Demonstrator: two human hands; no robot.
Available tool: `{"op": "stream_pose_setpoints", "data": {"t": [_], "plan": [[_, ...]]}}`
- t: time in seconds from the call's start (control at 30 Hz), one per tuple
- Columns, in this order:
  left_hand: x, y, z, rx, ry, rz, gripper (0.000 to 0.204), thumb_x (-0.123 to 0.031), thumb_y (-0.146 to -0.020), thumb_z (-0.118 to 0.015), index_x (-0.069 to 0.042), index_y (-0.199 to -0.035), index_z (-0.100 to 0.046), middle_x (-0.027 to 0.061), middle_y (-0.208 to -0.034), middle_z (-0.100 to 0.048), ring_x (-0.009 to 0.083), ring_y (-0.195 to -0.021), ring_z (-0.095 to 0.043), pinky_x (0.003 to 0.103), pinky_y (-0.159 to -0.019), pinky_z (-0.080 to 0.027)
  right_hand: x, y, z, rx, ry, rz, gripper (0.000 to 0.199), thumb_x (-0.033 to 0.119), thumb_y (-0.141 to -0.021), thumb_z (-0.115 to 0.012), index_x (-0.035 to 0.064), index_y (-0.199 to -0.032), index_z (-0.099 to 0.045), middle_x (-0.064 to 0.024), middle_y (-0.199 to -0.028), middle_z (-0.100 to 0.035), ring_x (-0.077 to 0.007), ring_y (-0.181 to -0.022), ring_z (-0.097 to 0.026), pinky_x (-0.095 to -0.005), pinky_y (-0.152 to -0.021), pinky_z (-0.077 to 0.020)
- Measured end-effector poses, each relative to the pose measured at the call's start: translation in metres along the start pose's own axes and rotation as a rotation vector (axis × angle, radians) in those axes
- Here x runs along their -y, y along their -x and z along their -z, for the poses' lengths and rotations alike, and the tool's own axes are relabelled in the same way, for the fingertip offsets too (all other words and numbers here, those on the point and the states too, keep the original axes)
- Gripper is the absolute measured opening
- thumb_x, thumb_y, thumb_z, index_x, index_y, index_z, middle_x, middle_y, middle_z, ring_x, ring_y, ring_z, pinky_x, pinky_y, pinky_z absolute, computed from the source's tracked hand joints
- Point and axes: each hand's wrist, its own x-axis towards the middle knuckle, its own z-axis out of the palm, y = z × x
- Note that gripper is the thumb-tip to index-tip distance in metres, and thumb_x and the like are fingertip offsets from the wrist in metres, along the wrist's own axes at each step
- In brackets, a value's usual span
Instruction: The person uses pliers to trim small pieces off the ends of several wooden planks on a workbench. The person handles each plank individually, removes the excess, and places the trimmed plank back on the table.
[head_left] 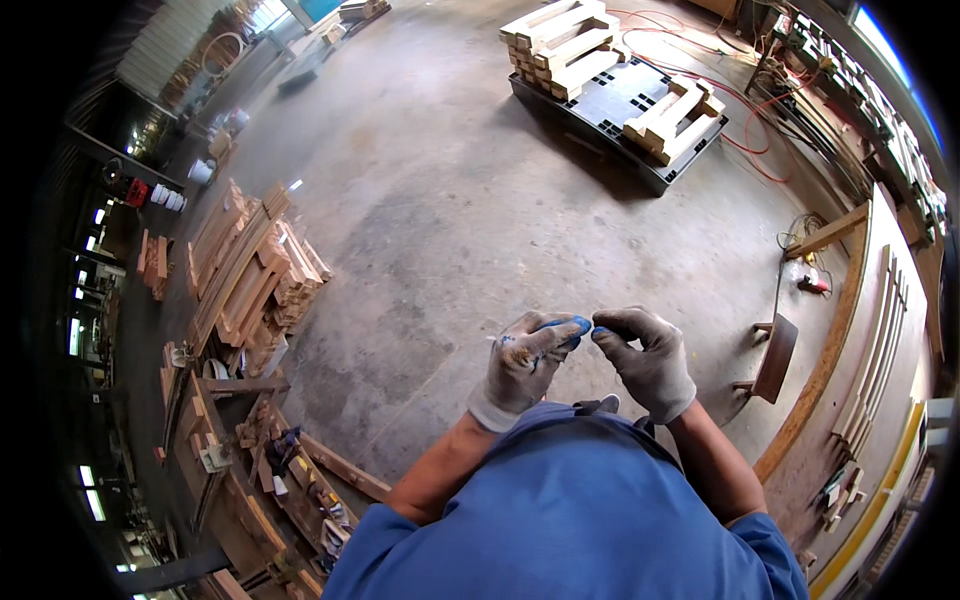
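A small blue object [585, 326] is pinched between the fingertips of the left hand [525, 362] and the right hand [650, 358], which are brought together in front of the chest, above the bare concrete floor. Both hands are covered by grey knitted work gloves, soiled and worn, with blue coating seen on the left fingertips. Only a small part of the object is shown; its shape and kind cannot be told, since most of it is hidden by the gloved fingers. It is held level, midway between the two hands.
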Motion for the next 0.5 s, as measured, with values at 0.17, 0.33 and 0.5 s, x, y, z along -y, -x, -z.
{"op": "stream_pose_setpoints", "data": {"t": [0.17, 0.33, 0.5], "plan": [[-0.008, -0.006, 0.004, 0.014, -0.201, -0.106, 0.031, 0.009, -0.092, -0.065, -0.003, -0.118, -0.074, 0.0130, -0.113, -0.073, 0.0230, -0.095, -0.072, 0.032, -0.082, -0.058, 0.010, 0.001, 0.002, -0.012, 0.069, 0.161, 0.027, 0.000, -0.084, -0.082, 0.0042, -0.111, -0.076, -0.0097, -0.100, -0.074, -0.0179, -0.090, -0.073, -0.0308, -0.078, -0.0601], [-0.007, -0.009, 0.003, 0.024, -0.270, -0.142, 0.027, 0.000, -0.088, -0.067, -0.007, -0.114, -0.074, 0.0115, -0.106, -0.074, 0.0317, -0.092, -0.071, 0.043, -0.081, -0.055, 0.015, -0.002, 0.003, 0.046, 0.198, 0.298, 0.030, 0.000, -0.083, -0.082, 0.0071, -0.111, -0.076, -0.0119, -0.100, -0.073, -0.0230, -0.089, -0.074, -0.0331, -0.074, -0.0604], [-0.011, -0.007, 0.001, 0.070, -0.342, -0.128, 0.017, -0.007, -0.092, -0.068, -0.006, -0.108, -0.073, 0.0119, -0.101, -0.074, 0.0330, -0.093, -0.071, 0.043, -0.080, -0.055, 0.011, -0.005, 0.000, 0.060, 0.307, 0.366, 0.021, 0.011, -0.084, -0.080, 0.0117, -0.104, -0.076, -0.0112, -0.095, -0.071, -0.0306, -0.079, -0.071, -0.0399, -0.066, -0.0566]]}}
